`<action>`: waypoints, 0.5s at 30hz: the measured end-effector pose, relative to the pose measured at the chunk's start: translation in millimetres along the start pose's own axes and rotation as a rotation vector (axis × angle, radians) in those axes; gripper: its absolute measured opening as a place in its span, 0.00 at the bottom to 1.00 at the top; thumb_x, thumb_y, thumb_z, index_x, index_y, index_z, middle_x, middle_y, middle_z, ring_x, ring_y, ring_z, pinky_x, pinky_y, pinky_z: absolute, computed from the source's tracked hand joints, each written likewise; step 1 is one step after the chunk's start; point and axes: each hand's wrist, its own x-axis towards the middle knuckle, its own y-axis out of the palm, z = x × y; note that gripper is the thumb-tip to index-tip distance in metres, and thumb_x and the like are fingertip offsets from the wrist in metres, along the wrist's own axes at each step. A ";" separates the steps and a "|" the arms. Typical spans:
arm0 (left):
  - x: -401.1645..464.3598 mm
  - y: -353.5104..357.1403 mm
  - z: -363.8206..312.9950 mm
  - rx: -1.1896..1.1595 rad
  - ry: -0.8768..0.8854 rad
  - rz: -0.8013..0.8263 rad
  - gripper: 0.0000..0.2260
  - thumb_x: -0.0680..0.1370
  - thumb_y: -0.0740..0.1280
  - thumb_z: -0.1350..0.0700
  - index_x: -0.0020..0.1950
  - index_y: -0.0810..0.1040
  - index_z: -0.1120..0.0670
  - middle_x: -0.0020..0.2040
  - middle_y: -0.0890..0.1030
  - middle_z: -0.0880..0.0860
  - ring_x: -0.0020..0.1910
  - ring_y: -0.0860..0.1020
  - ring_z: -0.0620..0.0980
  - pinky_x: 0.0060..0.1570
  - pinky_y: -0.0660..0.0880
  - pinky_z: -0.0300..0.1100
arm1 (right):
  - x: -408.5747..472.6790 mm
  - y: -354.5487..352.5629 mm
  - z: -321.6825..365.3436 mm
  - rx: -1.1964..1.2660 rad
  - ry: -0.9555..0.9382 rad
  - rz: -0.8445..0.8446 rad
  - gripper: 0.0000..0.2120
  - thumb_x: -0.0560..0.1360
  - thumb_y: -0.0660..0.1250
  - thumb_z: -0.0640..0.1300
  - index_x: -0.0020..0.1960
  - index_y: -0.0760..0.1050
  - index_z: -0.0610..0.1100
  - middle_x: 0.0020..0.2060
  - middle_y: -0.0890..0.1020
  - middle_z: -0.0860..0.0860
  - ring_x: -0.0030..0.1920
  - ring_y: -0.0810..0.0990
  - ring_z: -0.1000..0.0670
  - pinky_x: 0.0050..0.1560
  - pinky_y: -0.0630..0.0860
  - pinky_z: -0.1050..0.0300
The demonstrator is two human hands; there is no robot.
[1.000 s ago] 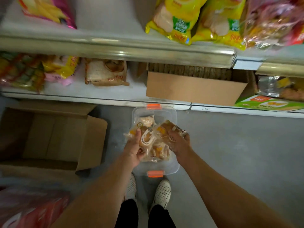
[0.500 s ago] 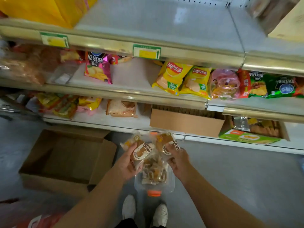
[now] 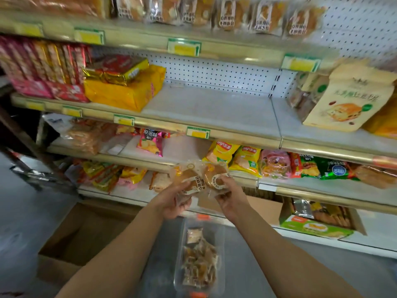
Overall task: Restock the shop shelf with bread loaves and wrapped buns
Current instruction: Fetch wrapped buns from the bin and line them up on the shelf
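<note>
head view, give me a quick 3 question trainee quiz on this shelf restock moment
1. True or false: both hands hold wrapped buns.
2. Where is the clear plastic tub? A) on the floor below the hands B) on the top shelf C) inside the cardboard box
3. Which shelf has a bare stretch beside the yellow packs?

Key:
1. True: left hand and right hand each grip a wrapped bun.
2. A
3. The second shelf from the top.

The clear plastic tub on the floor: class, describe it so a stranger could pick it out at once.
Look below the shelving, on the grey floor between the person's forearms. The clear plastic tub sits right of the open cardboard box. Unlike the box, it is see-through, has orange clips at both ends, and holds wrapped buns.
</note>
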 end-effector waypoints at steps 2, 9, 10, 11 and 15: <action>-6.1 6.4 -12.1 0.029 0.051 0.013 0.21 0.71 0.73 0.61 0.63 0.77 0.56 0.64 0.81 0.56 0.66 0.77 0.56 0.45 0.76 0.40 | -7.9 11.7 16.5 -0.006 -0.016 0.026 0.10 0.76 0.71 0.37 0.56 0.78 0.37 0.51 0.84 0.40 0.50 0.83 0.43 0.46 0.85 0.49; -36.6 37.3 -58.5 0.212 0.232 0.006 0.22 0.70 0.77 0.61 0.63 0.78 0.59 0.60 0.83 0.61 0.63 0.78 0.61 0.68 0.72 0.56 | -33.9 45.3 71.6 -0.173 -0.112 0.029 0.07 0.73 0.77 0.44 0.49 0.82 0.43 0.49 0.84 0.45 0.53 0.81 0.45 0.51 0.80 0.54; -40.4 41.7 -64.8 0.225 0.252 0.010 0.23 0.69 0.78 0.59 0.63 0.78 0.59 0.60 0.82 0.61 0.63 0.78 0.61 0.65 0.74 0.54 | -36.1 49.6 76.9 -0.171 -0.121 0.033 0.07 0.73 0.77 0.44 0.48 0.82 0.43 0.49 0.84 0.46 0.53 0.81 0.46 0.49 0.79 0.55; -44.4 46.7 -72.6 0.237 0.277 0.015 0.26 0.68 0.79 0.58 0.64 0.77 0.60 0.60 0.82 0.61 0.62 0.79 0.59 0.59 0.76 0.50 | -37.7 54.4 82.7 -0.163 -0.131 0.039 0.08 0.73 0.77 0.43 0.49 0.82 0.42 0.48 0.85 0.46 0.52 0.81 0.46 0.47 0.79 0.56; -54.1 63.1 -95.7 0.190 0.389 0.049 0.20 0.72 0.76 0.60 0.62 0.78 0.61 0.56 0.84 0.58 0.53 0.83 0.54 0.41 0.76 0.39 | -44.5 67.8 102.1 -0.113 -0.158 0.112 0.16 0.73 0.76 0.39 0.59 0.79 0.37 0.49 0.86 0.44 0.46 0.86 0.49 0.37 0.82 0.58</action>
